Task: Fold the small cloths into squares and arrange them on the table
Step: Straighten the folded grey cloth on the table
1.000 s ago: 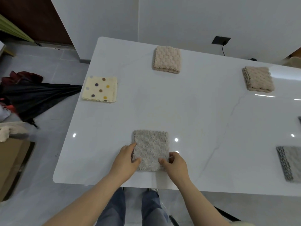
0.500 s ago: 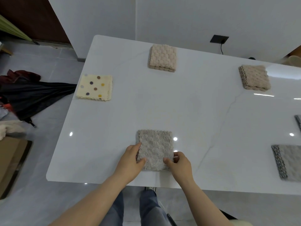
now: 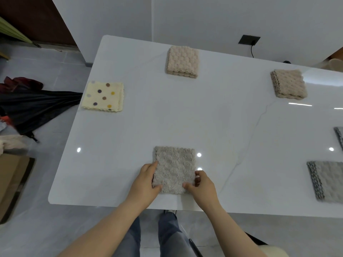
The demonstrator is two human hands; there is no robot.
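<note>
Head view. Item: taupe cloth [image 3: 174, 167], folded square, flat near the front edge of the table [image 3: 204, 117]. Step, as I judge: final squaring and placing. Left hand [image 3: 146, 184] pinches its near-left corner, right hand [image 3: 202, 186] its near-right, thumbs on top, cloth between them. Next move likely calls for a clean release.

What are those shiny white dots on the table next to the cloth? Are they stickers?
Head view: not stickers but glare, probably overhead lights mirrored in the glossy white table. Two dots sit just right of the grey-beige cloth, one dot lies off to its left, another far right, and bright streaks show beyond it.
</note>
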